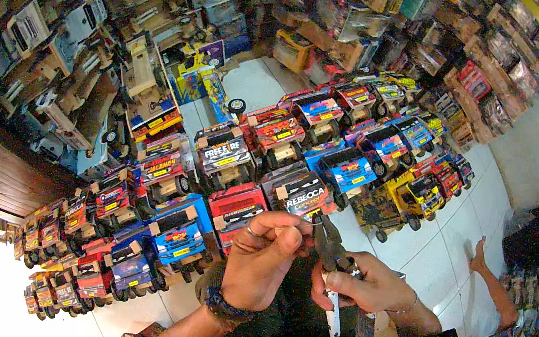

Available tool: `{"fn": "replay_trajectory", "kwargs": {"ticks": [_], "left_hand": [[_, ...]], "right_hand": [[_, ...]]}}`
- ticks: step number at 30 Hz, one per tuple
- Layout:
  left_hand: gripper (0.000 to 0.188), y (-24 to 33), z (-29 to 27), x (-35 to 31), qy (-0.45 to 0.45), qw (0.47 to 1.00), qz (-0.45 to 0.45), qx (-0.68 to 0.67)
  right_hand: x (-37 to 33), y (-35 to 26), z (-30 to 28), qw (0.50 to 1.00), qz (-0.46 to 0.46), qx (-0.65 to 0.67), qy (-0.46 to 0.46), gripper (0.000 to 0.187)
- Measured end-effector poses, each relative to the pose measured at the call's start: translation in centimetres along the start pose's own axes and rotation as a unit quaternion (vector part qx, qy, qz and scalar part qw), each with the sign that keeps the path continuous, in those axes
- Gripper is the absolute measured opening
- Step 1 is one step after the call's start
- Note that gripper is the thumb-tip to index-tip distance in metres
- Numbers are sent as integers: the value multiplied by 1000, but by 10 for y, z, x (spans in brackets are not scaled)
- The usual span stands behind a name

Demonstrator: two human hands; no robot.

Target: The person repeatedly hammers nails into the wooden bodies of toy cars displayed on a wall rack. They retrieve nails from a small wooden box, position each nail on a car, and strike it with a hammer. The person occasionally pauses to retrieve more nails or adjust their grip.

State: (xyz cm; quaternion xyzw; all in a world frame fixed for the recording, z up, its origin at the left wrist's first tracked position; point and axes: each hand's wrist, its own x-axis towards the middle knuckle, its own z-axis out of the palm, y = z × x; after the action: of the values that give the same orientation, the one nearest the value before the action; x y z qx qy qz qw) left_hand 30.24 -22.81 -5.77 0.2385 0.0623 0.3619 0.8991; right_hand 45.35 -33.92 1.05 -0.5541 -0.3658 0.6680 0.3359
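Observation:
My right hand point(368, 283) is closed round the handles of a pair of pliers point(328, 243), whose dark jaws point up and away from me. One handle with a white grip sticks out below the fingers. Just left of the jaws, my left hand point(262, 259) is raised with thumb and forefinger pinched on a thin wire point(308, 223). The wire's far end meets the jaws; whether they bite on it is too small to tell. A ring and a dark wristband are on the left hand and wrist.
Rows of colourful toy trucks point(181, 239) stand on the white tiled floor point(447, 249) before me. Stacked wooden truck bodies point(63, 93) line the left and back. A yellow toy truck point(413, 195) is right of my hands. Another person's bare foot point(479, 257) and arm show at the right.

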Motion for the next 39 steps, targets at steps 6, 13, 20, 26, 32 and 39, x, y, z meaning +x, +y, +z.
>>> {"fn": "replay_trajectory", "kwargs": {"ticks": [6, 13, 20, 26, 32, 39], "left_hand": [[26, 8, -11, 1, 40, 999, 34, 7], [23, 37, -19, -25, 4, 951, 243, 193], [16, 68, 4, -130, -58, 900, 316, 296], [22, 51, 38, -170, -100, 952, 244, 154], [18, 55, 15, -216, 17, 901, 336, 275], [23, 65, -7, -225, 52, 929, 298, 215]], "right_hand": [[13, 1, 0, 994, -84, -44, 45, 32], [40, -16, -4, 982, -130, -111, 75, 27], [99, -86, 79, 956, -59, -285, -30, 27], [198, -69, 245, 805, 30, -355, -474, 43], [249, 117, 385, 558, 98, -473, -674, 20], [282, 185, 426, 567, -131, -519, -626, 24]]}}
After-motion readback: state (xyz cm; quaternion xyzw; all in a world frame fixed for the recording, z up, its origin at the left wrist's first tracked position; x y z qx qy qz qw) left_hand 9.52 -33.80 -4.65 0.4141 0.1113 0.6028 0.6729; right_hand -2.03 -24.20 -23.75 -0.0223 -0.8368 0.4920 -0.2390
